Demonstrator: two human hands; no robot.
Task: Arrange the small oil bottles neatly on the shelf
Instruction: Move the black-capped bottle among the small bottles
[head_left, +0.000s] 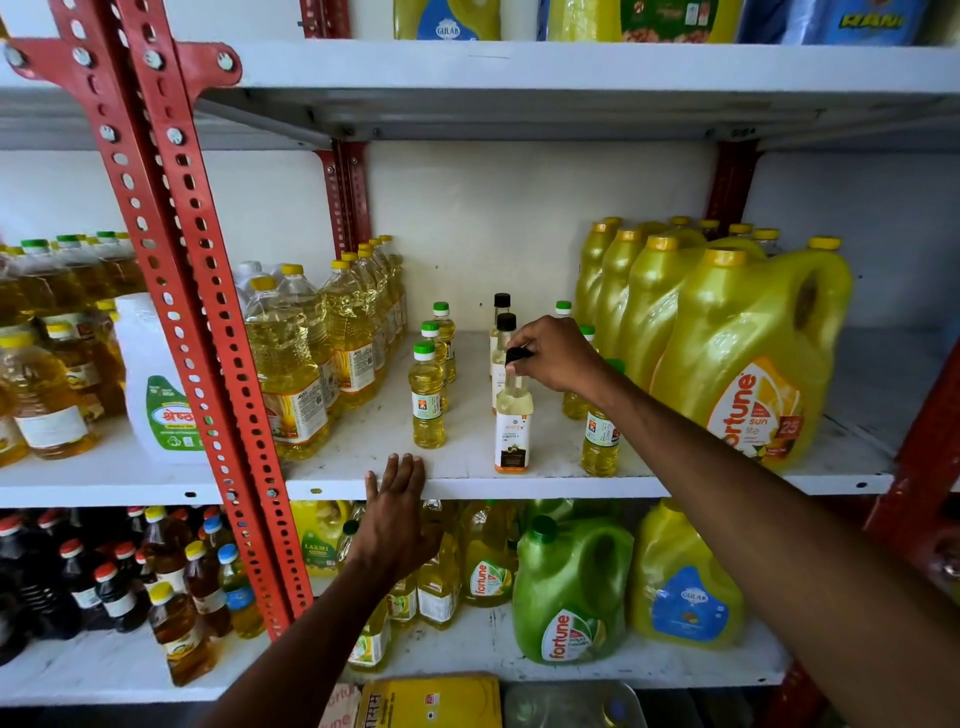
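Left hand (397, 512) flat, fingers spread on shelf edge (519, 488); right hand (558, 353) pinching black-capped bottle (513, 415) top.

Right hand (558, 356) grips black-capped bottle (512, 426); left hand (397, 512) rests on shelf (467, 486) edge

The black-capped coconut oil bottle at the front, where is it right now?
In the head view, the coconut oil bottle stands near the middle shelf's front edge, between two green-capped rows, the right hand gripping its cap.

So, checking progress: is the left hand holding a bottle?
No, the left hand rests open on the shelf edge, holding nothing.
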